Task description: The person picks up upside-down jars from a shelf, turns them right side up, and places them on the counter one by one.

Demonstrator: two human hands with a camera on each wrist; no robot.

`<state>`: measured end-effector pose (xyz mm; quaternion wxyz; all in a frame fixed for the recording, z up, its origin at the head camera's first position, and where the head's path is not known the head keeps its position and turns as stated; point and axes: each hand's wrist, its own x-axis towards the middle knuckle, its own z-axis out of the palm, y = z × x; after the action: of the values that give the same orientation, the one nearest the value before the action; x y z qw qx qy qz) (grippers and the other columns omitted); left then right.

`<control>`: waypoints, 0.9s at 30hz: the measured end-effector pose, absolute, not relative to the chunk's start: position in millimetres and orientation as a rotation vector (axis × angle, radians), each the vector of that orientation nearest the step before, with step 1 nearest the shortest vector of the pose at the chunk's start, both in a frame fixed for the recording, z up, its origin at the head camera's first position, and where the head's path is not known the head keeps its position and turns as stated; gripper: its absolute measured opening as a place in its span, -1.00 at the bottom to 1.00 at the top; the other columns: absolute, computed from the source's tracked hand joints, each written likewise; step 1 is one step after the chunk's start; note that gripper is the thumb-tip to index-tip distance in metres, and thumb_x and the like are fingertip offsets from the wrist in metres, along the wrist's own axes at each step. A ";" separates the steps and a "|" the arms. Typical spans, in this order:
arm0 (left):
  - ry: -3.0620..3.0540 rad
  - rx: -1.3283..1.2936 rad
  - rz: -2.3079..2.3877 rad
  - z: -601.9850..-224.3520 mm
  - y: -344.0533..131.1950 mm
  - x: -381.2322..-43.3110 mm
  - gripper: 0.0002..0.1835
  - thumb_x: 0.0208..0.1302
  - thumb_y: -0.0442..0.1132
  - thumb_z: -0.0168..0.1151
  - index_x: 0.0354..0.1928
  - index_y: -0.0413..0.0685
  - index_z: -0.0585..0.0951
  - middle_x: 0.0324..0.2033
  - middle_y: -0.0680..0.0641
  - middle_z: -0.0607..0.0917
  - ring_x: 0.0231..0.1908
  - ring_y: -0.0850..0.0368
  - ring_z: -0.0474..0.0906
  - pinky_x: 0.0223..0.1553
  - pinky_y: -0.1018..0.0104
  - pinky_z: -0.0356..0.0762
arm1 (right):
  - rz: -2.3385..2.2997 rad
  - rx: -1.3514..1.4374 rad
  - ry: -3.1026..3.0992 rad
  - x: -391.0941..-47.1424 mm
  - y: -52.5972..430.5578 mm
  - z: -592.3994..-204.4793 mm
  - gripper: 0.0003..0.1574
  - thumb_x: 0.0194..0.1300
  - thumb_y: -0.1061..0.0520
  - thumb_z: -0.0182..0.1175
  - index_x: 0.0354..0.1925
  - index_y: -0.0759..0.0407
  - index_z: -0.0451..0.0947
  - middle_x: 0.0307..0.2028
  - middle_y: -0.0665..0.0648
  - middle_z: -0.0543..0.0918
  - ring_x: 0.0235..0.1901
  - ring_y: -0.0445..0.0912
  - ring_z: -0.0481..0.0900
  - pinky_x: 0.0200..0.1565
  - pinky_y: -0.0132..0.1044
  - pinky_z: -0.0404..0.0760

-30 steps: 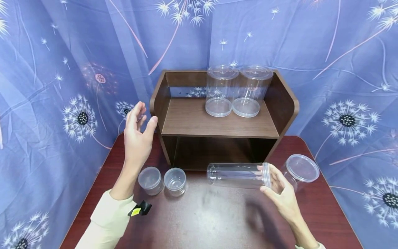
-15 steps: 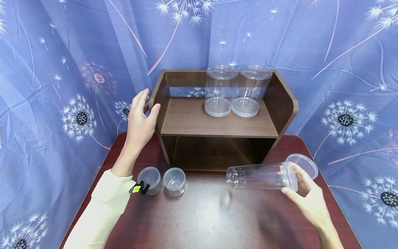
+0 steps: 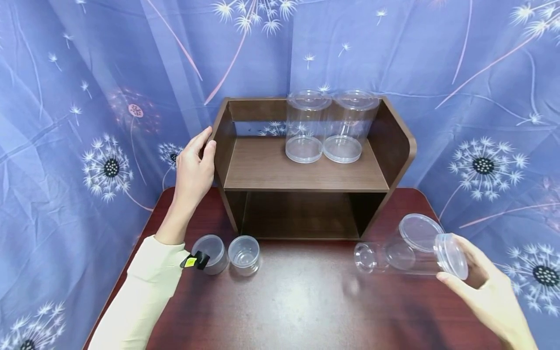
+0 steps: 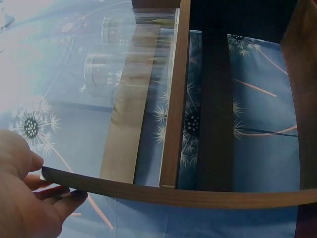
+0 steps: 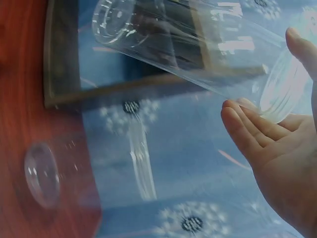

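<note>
Holding canister (image 3: 417, 265), jar (image 3: 420, 231) (upright) just behind, shelf (image 3: 271, 170), cups (image 3: 244, 255)

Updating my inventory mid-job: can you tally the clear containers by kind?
Tall jars: 4 (two on the shelf, one in the right hand, one on the table)
Short tubs: 2 (both on the table)
Total: 6

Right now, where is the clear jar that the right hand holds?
In the head view, the clear jar is at the lower right, held sideways by one end in the right hand, overlapping the standing jar behind it.
</note>
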<state>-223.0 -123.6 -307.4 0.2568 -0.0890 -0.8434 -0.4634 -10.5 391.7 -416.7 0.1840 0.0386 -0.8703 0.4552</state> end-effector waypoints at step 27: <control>-2.314 -0.277 -1.187 -304.4 -125.8 -224.3 -0.57 0.56 -0.27 0.11 0.39 -0.21 0.53 0.35 -0.19 0.55 0.40 -0.03 0.41 0.43 0.04 0.28 | 1.039 0.101 -2.231 0.1 447.5 -394.8 0.01 0.00 0.67 0.33 0.43 0.37 0.38 0.22 -0.29 0.53 0.09 -0.49 0.51 0.02 -0.75 0.39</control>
<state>-224.3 -125.8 -304.4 0.2603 -0.1021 -0.8543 -0.4381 0.1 447.5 -394.8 0.3330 0.0388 -0.8541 0.3978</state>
